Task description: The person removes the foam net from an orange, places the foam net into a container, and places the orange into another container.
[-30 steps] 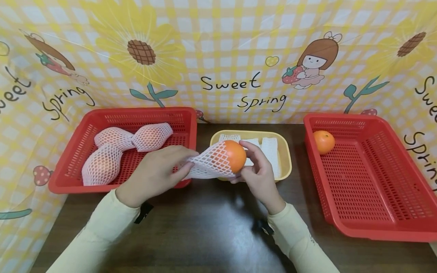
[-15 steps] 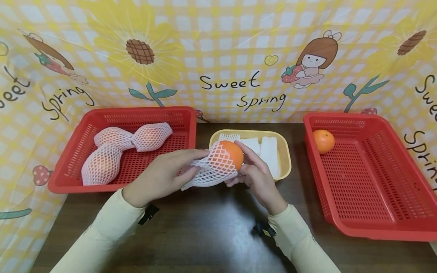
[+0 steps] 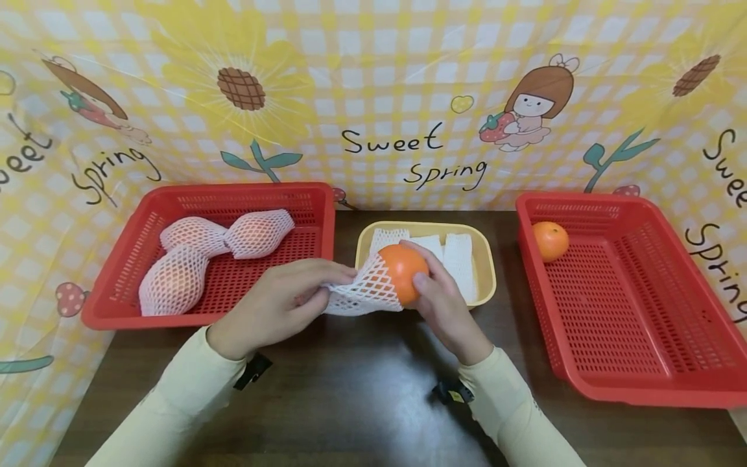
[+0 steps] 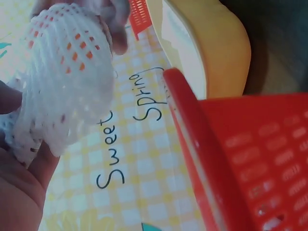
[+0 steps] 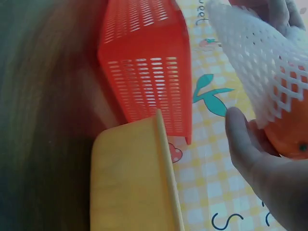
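- The orange (image 3: 405, 269) is just right of the middle of the frame, held up in front of the yellow tray; its left side sits in a white foam net (image 3: 364, 292), and its right side is bare.
- From where I stand, net and orange make one long shape lying crosswise, tail at the left and a little lower, fruit at the right. The net's rim runs aslant over the fruit, facing right.
- The right hand (image 3: 448, 308) is the nearer to the fruit: its thumb lies on the bare orange skin and its fingers curl behind, gripping it from the right.
- The left hand (image 3: 280, 305) has the other end, thumb and fingers pinching the gathered tail of the net, apart from the orange itself. So the two hands face each other along that long axis, and I'd judge that fit of rim to fruit matters most.
- Behind the fruit, in the middle of the frame, the yellow tray (image 3: 482, 275) holds flat white nets (image 3: 460, 263).
- At the left of the frame, a red basket (image 3: 309, 243) holds three netted fruits (image 3: 173, 282).
- At the right of the frame, another red basket (image 3: 613, 311) has one bare orange (image 3: 550, 241) in its upper left corner.
- All stand on a dark table (image 3: 350, 402).
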Demonstrator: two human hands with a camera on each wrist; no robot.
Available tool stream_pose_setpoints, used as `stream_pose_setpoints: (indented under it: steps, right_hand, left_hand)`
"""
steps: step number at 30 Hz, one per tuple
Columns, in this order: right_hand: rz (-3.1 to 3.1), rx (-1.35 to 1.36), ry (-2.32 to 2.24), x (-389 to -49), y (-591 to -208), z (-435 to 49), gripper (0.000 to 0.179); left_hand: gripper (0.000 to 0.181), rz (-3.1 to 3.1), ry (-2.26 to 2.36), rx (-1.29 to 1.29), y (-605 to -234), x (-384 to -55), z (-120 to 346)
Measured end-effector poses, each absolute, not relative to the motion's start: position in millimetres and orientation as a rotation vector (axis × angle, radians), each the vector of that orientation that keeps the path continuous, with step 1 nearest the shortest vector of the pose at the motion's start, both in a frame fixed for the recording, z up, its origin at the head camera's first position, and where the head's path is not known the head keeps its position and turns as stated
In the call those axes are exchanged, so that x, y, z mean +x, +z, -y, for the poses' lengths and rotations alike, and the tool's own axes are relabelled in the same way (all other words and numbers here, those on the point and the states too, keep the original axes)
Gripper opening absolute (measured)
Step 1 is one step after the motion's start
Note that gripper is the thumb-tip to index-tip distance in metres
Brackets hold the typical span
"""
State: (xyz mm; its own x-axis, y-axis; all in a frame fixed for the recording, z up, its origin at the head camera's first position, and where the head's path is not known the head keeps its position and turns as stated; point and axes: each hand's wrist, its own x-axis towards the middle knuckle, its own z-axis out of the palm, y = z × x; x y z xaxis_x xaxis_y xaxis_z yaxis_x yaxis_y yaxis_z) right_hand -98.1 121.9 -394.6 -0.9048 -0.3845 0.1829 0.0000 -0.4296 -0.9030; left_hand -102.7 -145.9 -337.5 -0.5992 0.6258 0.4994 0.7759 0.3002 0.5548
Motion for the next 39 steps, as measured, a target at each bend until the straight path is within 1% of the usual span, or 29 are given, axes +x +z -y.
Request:
stream_pose_setpoints:
  steps: [2, 5, 10, 14, 21, 23, 29, 33, 39]
  right_hand:
    - [-1.470, -0.551, -2.497, -99.3, -394.1, -125.1, 0.055]
    - [-1.430, -0.580, -2.550, -100.6, -392.2, -132.1, 0.050]
    - [-1.443, -0.572, -2.573, -99.6, -384.8, -144.5, 0.049]
    - [-1.578, -0.577, -2.579, -95.4, -375.9, -153.3, 0.048]
    - [-1.903, -0.631, -2.483, -85.6, -357.0, -165.0, 0.057]
    - [-1.927, -0.628, -2.477, -83.1, -351.0, -168.3, 0.057]
    - [-1.587, -0.664, -2.605, -78.8, -338.2, -179.7, 0.049]
    - [-1.399, -0.712, -2.641, -77.8, -335.0, -184.7, 0.050]
    - [-1.245, -0.759, -2.648, -76.1, -328.1, -191.3, 0.051]
  left_hand:
    - [0.042, 2.321, -1.193, -1.316, -336.6, -103.4, 146.0]
    - [0.040, 2.279, -1.195, -1.322, -334.5, -104.1, 147.2]
    - [0.038, 2.303, -1.202, -1.313, -335.0, -104.7, 150.8]
    - [0.037, 2.335, -1.179, -1.315, -338.9, -103.6, 153.2]
    - [0.037, 2.292, -1.174, -1.339, -340.2, -102.5, 155.2]
    - [0.038, 2.279, -1.181, -1.347, -340.1, -102.6, 154.9]
    - [0.036, 2.277, -1.183, -1.350, -341.6, -103.9, 155.2]
    - [0.034, 2.288, -1.189, -1.359, -343.4, -105.2, 154.7]
    - [0.038, 2.231, -1.181, -1.387, -344.9, -105.0, 151.8]
